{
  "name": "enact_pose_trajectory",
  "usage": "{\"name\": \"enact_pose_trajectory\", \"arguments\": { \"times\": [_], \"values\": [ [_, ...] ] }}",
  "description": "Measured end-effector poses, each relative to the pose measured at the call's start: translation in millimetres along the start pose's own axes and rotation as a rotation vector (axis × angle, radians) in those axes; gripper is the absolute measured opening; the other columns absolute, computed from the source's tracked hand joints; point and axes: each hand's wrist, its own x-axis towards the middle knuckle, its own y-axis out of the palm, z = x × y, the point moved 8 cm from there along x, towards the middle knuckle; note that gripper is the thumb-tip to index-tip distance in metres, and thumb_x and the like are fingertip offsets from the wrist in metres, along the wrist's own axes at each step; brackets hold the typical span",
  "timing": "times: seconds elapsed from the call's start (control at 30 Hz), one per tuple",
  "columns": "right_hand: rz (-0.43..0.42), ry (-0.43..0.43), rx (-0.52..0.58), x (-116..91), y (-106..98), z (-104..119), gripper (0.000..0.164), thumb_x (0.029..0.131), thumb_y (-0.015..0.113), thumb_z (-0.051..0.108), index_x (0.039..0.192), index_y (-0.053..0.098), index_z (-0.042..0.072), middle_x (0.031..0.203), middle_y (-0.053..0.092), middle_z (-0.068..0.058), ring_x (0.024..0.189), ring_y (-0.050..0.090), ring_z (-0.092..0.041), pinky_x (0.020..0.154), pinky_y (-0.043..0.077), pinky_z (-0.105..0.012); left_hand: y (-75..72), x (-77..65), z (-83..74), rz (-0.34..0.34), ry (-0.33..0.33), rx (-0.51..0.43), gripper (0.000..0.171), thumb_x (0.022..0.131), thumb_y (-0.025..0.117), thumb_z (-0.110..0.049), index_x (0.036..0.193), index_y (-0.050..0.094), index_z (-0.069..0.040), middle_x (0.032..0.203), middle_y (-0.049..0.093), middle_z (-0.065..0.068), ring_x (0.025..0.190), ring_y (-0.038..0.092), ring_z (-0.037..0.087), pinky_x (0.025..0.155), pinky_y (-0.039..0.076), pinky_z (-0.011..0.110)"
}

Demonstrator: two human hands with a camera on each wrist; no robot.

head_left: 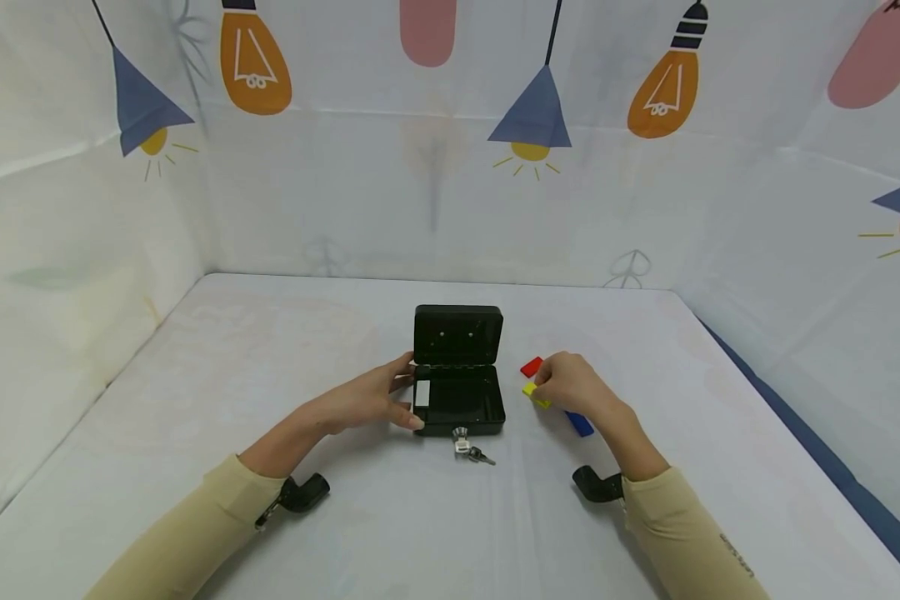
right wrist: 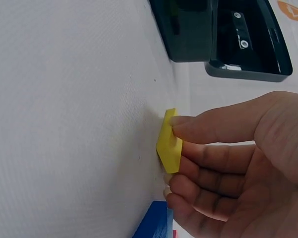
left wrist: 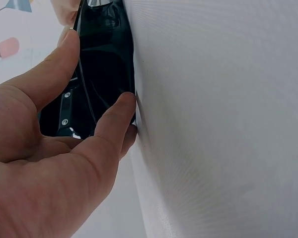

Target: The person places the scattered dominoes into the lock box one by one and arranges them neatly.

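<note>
Box (head_left: 461, 404): stood open near mid-frame with lid (head_left: 458, 335) raised.
Left hand (head_left: 367, 398): rested against the box's left side, fingers apart, not gripping.
Right hand (head_left: 581, 387): pinched the yellow block (right wrist: 169, 148), right of the box.
Red block (head_left: 531, 367), blue block (head_left: 581, 424): lay unheld on the counter (head_left: 360, 525), right of centre; apparently remained to be handled.

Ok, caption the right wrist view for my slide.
Right hand pinches a yellow block near a blue block, open black box beyond.

From the head, one view faced forward and down over the table (head_left: 435, 525); close, sideways wrist views shared the box (left wrist: 107, 64).
</note>
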Motion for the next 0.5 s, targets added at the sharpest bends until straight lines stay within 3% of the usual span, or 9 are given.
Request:
{"name": "enact_pose_trajectory", "arguments": {
  "times": [0.5],
  "values": [
    [0.025,0.003,0.017,6.3,4.1,-4.7,0.009,0.086,0.071,0.009,0.084,0.064,0.003,0.083,0.061,-0.008,0.074,0.055,-0.020,0.061,0.047,-0.024,-0.2,-0.8,0.3,-0.007,-0.008,0.005,0.120,0.079,0.084,-0.017,0.161,-0.004,-0.017,0.167,0.015,0.010,0.153,0.023,0.032,0.116,0.040,0.047]
  ]
}}
